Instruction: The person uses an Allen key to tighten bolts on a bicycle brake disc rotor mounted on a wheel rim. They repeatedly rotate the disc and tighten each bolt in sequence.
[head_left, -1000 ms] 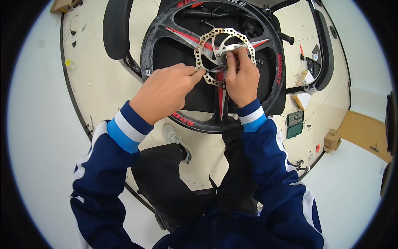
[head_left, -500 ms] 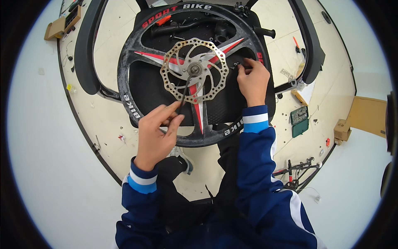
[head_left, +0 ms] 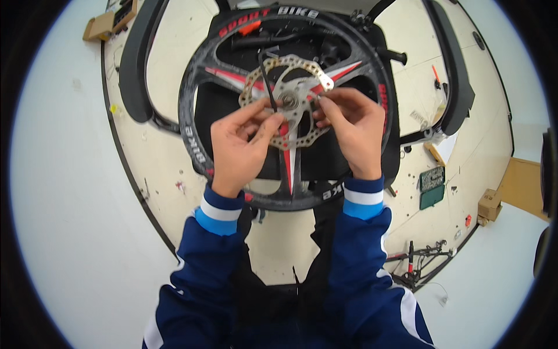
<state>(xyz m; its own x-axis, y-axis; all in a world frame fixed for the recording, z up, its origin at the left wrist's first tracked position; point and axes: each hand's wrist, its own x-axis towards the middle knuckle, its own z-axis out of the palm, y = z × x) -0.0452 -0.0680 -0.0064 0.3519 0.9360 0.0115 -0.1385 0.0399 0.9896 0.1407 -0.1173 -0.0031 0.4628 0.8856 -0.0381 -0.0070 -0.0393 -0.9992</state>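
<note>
A black bicycle wheel [head_left: 188,110] with three red-and-white marked spokes lies flat on a black chair seat [head_left: 224,116]. A silver disc brake rotor [head_left: 318,139], drilled with holes, sits on it around the hub [head_left: 289,101]. My left hand [head_left: 237,148] is closed on a thin black hex key [head_left: 267,78], which points away from me over the rotor's left part. At the rotor's right side, my right hand [head_left: 359,131] pinches something small between thumb and forefinger; its kind is too small and blurred to make out.
Chair armrests [head_left: 138,64] rise on both sides. Dark parts and an orange piece [head_left: 250,27] lie on the seat behind the wheel. On the floor at right are an opened green case [head_left: 432,189], a cardboard box [head_left: 489,203] and a bike frame [head_left: 411,262].
My right hand has moved left from the seat beside the rotor to near the hub. My left hand has moved away from me and right, and the hex key's tip has lifted off the hub.
</note>
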